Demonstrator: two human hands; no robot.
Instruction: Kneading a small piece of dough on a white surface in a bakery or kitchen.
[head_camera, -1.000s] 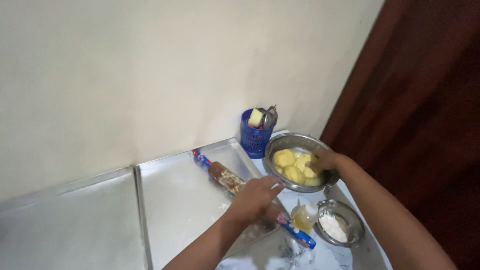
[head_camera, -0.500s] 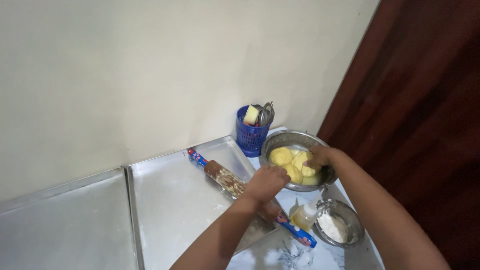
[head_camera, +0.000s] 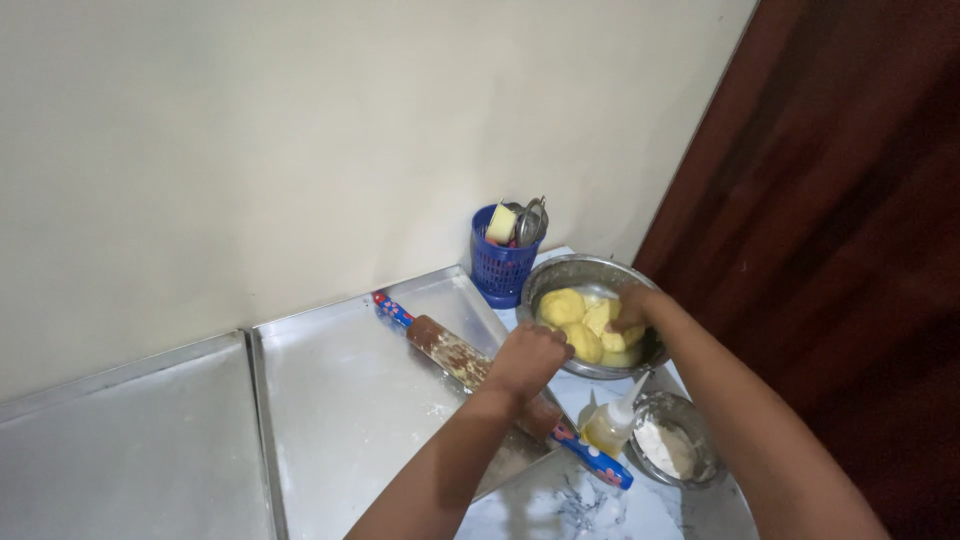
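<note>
Steel tray (head_camera: 340, 400) – left hand (head_camera: 527, 358) covers rolling pin (head_camera: 455, 355), fingers hidden; right hand (head_camera: 630, 312) fingers curled on dough balls (head_camera: 575, 315), grip unclear.

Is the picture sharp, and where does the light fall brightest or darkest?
Head view: fairly sharp; soft even light on the wall, dull sheen on the metal trays, no harsh glare; the door at right is dim; the left hand on the rolling pin and the right hand in the bowl look slightly soft.
</note>
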